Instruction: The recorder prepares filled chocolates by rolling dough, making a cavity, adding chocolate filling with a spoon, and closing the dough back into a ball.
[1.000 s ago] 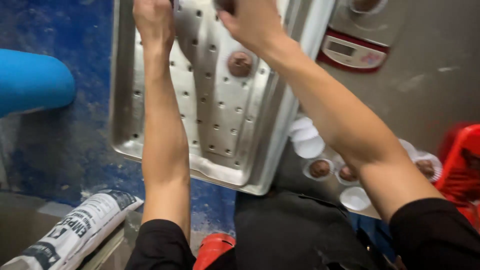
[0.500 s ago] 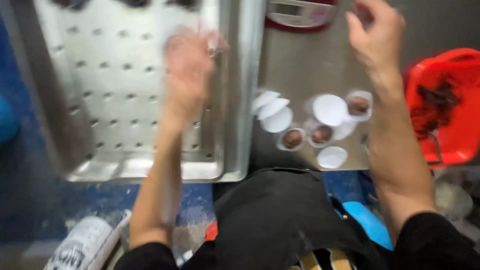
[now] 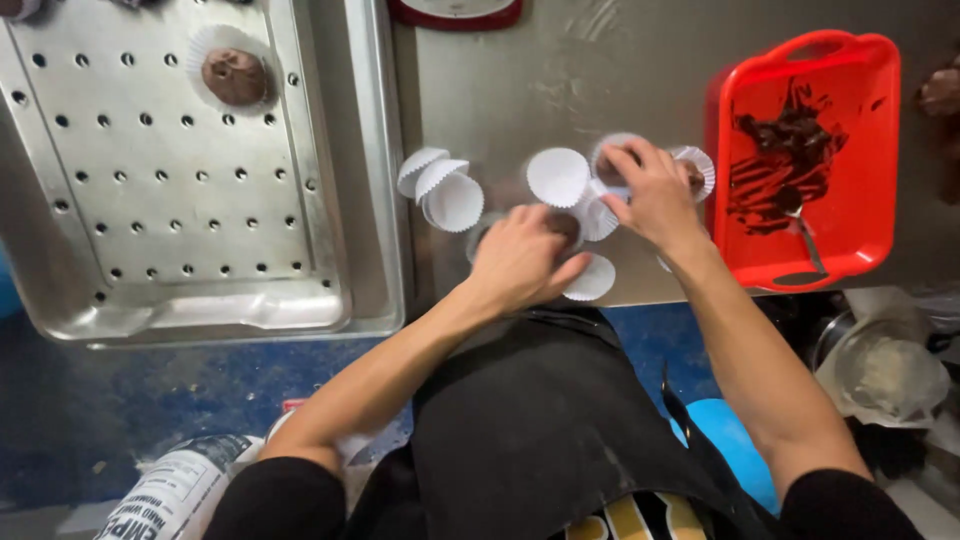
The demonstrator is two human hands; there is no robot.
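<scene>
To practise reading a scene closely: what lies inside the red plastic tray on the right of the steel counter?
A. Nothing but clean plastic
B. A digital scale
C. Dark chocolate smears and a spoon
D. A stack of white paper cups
C. The red tray is streaked with dark brown chocolate smears, and a spoon rests in it; the white paper cups lie on the counter outside it.

Both bare forearms reach forward, converging. The left hand (image 3: 522,258) lies palm down, fingers curled. The right hand (image 3: 655,195) pinches with its fingertips (image 3: 618,160).
</scene>
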